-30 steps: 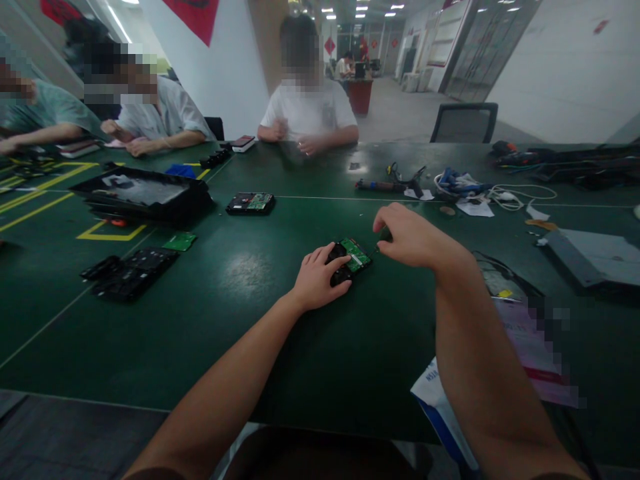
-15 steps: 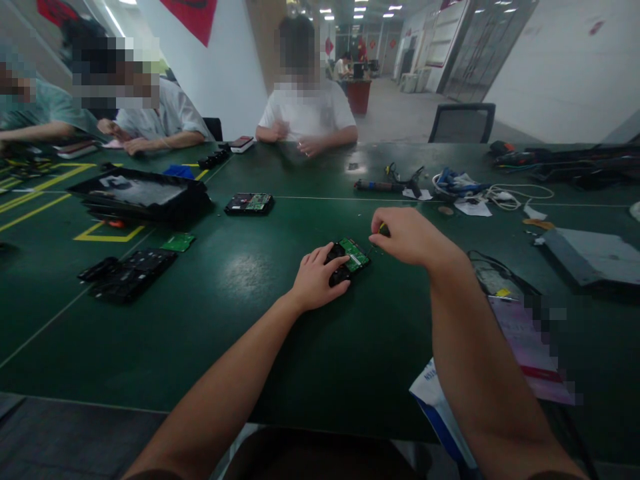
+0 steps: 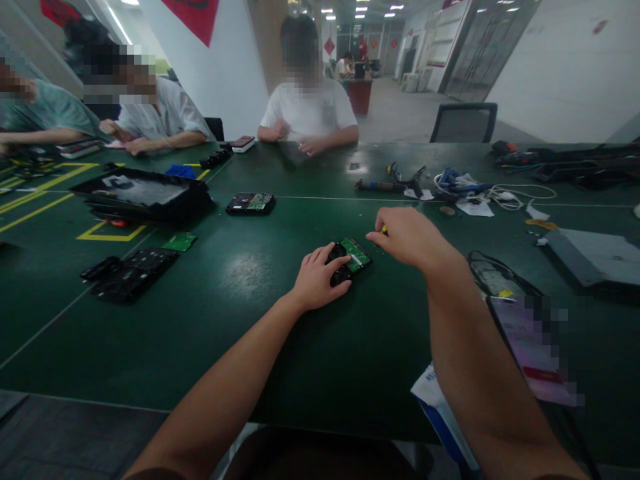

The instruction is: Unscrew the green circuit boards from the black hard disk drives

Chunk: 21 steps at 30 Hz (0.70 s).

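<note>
A small black device with a green circuit board [image 3: 354, 255] lies on the green table [image 3: 240, 333] in front of me. My left hand [image 3: 316, 279] rests on its near left side, fingers curled over the black casing and pressing it down. My right hand [image 3: 406, 237] hovers just right of the board, fingers pinched around a small screwdriver [image 3: 383, 230] with a yellow and dark handle, most of it hidden in the fist. Its tip points toward the board's right edge.
Another black drive with a green board [image 3: 250, 203] lies further back. A black tray [image 3: 143, 193], black parts [image 3: 127, 270] and a loose green board [image 3: 179, 241] sit left. Tools and cables [image 3: 450, 183] lie back right, papers [image 3: 525, 347] near right. Three people sit across the table.
My right hand has shifted slightly left and up, closer over the board's right edge, and the yellow of the screwdriver handle now shows. My left hand has stayed on the device.
</note>
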Motion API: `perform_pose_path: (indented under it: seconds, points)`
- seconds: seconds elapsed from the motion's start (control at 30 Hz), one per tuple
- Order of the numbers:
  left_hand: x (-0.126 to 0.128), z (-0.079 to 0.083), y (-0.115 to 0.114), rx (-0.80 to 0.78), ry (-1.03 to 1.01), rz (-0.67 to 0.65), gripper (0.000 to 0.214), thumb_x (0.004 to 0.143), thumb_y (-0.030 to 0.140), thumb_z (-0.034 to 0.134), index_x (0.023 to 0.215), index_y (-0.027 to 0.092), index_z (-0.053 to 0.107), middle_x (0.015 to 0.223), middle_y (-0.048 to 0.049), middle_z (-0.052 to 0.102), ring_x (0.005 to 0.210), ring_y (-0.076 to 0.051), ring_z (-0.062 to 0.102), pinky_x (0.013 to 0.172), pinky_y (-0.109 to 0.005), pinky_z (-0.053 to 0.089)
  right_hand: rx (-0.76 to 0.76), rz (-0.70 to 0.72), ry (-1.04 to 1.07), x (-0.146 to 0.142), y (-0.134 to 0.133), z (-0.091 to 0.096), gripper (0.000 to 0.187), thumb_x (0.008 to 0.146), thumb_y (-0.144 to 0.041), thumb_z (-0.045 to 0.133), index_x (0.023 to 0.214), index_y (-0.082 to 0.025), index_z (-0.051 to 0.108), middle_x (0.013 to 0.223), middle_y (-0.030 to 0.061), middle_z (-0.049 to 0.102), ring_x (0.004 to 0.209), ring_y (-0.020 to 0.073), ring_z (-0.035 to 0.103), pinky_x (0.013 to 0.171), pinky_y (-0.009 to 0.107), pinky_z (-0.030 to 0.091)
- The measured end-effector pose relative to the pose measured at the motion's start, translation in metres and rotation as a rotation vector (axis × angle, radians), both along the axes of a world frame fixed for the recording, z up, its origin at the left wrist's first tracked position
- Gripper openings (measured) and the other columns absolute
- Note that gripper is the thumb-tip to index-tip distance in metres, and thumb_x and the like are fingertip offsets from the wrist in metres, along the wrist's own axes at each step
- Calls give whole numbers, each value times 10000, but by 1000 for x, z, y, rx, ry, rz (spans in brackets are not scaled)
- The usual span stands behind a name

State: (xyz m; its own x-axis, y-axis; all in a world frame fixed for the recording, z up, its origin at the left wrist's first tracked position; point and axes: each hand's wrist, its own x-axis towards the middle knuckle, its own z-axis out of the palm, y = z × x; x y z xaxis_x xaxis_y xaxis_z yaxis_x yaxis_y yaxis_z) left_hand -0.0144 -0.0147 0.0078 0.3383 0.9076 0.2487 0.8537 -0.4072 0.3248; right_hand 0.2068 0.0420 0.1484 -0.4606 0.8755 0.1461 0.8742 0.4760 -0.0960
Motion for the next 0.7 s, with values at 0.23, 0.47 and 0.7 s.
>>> perform_pose_path:
  seconds: [0.23, 0.47, 0.7]
  points:
    - [0, 1, -1, 2, 3, 2, 622, 889, 514, 702, 1474, 344, 573, 1684, -89, 327, 1517, -380, 337, 1184, -592, 322, -1, 157, 64, 4, -1, -4, 170, 867, -115, 585, 1013, -193, 627, 1112, 108, 687, 1003, 238, 642, 869, 343, 484]
    - [-1, 0, 0, -3, 2, -1, 621, 896, 527, 691, 1478, 347, 568, 1684, -87, 328, 1522, -377, 328, 1180, -592, 329, 28, -44, -27, 0, 0, 0, 204, 938, -405, 663, 981, -205, 669, 982, 114, 741, 951, 287, 681, 810, 385, 488]
    - [-1, 1, -1, -4, -1, -8, 613, 908, 529, 674, 1481, 340, 566, 1686, -92, 322, 1526, -382, 321, 1180, -598, 324, -7, 124, 50, 3, 0, -2, 162, 857, -216, 673, 1017, -194, 659, 1075, 103, 732, 976, 254, 675, 836, 350, 490]
